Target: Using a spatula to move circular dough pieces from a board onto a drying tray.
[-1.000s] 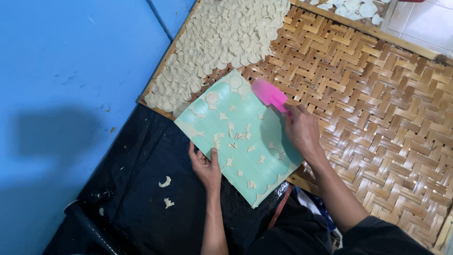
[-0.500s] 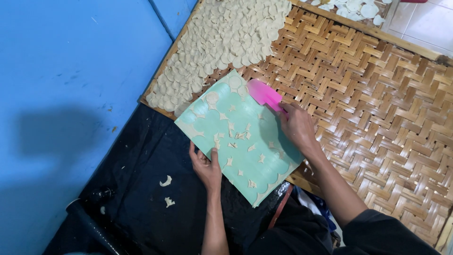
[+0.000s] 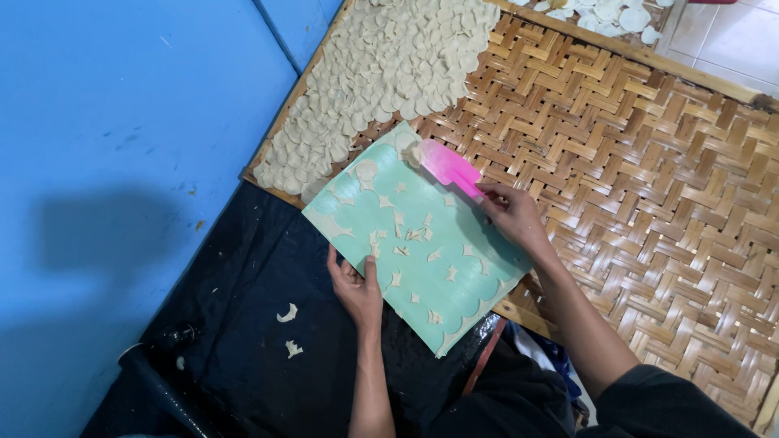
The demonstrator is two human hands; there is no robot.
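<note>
Blue wall; black sheet with dough scraps.

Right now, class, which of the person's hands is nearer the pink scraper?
Right. The right hand grips the pink scraper; the left hand holds the green board's near edge, well away.

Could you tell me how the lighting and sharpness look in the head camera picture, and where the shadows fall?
In the head view the light is soft and even, with no strong glare; a broad dark shadow lies on the blue surface at left; the woven bamboo tray and green board are sharp; the pink scraper in the right hand looks slightly blurred at its tip.
</note>
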